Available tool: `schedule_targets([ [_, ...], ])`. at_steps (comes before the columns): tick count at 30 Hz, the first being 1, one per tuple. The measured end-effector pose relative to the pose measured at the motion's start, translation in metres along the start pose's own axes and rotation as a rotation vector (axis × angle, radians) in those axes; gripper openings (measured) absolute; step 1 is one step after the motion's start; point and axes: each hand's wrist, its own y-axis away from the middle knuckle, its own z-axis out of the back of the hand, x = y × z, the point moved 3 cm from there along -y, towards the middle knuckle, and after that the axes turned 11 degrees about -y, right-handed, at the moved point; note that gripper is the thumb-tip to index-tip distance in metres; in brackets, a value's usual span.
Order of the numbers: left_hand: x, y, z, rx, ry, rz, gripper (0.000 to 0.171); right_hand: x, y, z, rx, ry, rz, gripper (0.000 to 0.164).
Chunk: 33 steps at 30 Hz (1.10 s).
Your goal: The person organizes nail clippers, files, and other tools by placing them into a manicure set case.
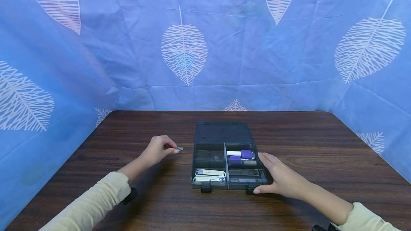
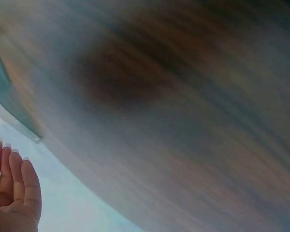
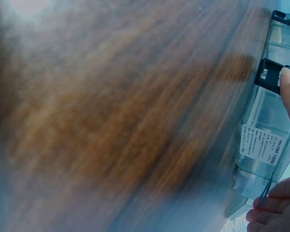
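At the middle of the table, a dark translucent compartment box (image 1: 210, 184) lies with its lid (image 1: 223, 132) folded back. My left hand (image 1: 157, 149), left of the box, pinches a small shiny piece (image 1: 179, 149) between thumb and fingertips; its exact kind is too small to tell. My right hand (image 1: 282, 175) grips the box's right side, the thumb by the front latch (image 3: 269, 76) and the fingers along the side wall. Cream-handled nail clippers (image 1: 210, 173) lie in the front left compartment. Purple-and-white tubes (image 1: 239, 154) fill the back right one. A tiny shiny piece (image 1: 217, 158) is in the back left one.
Dark flat pieces (image 1: 245, 180) lie in the front right compartment. A white printed label (image 3: 262, 144) shows on the box in the right wrist view. The brown wooden table (image 1: 154, 206) ends at a blue leaf-patterned cloth (image 1: 218, 60) behind it.
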Motion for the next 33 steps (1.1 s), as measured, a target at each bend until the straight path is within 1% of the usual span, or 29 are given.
schedule_targets([
  [5, -0.012, -0.003, -0.001, -0.022, 0.018, -0.02, 0.005, 0.0, 0.0, 0.0, -0.001, 0.004, 0.001, 0.112],
  [15, -0.035, -0.011, -0.008, -0.031, 0.071, -0.072, 0.008, -0.001, 0.0, -0.001, -0.002, -0.003, 0.006, 0.112],
  [21, -0.048, -0.017, -0.011, -0.03, 0.099, -0.134, 0.008, 0.0, 0.0, 0.0, -0.001, -0.005, 0.009, 0.111],
  [26, -0.062, -0.022, -0.017, -0.008, 0.092, -0.175, 0.008, 0.0, 0.0, 0.0, -0.002, -0.005, 0.012, 0.111],
  [30, -0.071, -0.025, -0.022, 0.034, 0.069, -0.219, 0.009, 0.0, 0.0, -0.001, -0.003, -0.009, 0.017, 0.111],
  [33, -0.076, -0.027, -0.027, 0.079, 0.046, -0.241, 0.009, 0.0, 0.0, -0.001, -0.004, -0.008, 0.016, 0.111],
])
